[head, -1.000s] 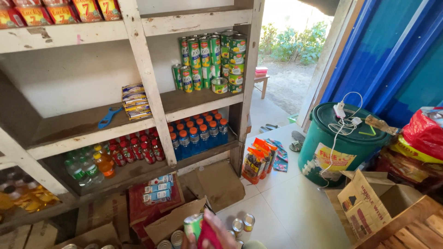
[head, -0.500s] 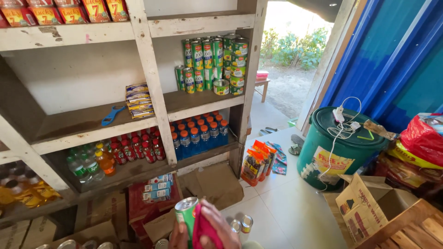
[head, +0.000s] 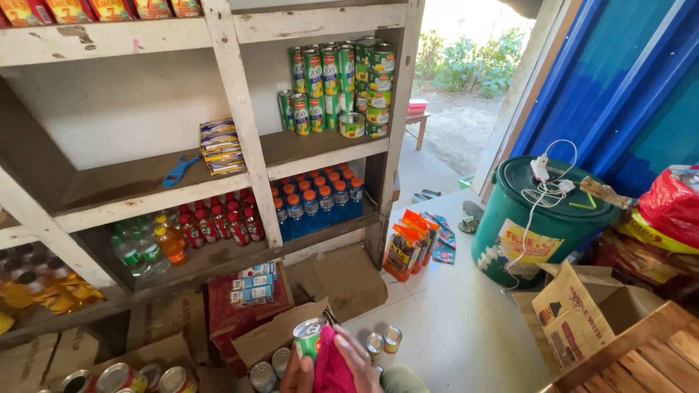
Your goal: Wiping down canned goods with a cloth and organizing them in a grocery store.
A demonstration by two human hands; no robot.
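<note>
Pink cloth lay pressed against a green-labelled tin can, which the left hand gripped low before the wooden shelf; the right hand held the cloth, apparently mid-wipe. Turning the can would expose unwiped sides.

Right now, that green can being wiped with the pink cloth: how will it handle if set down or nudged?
The green can looks like rigid metal, so probably stiff under a firm grip. It is a cylinder, so laid on its side on the tiled floor it would likely roll. The pink cloth covers its lower part, likely making it less slippery.
</note>
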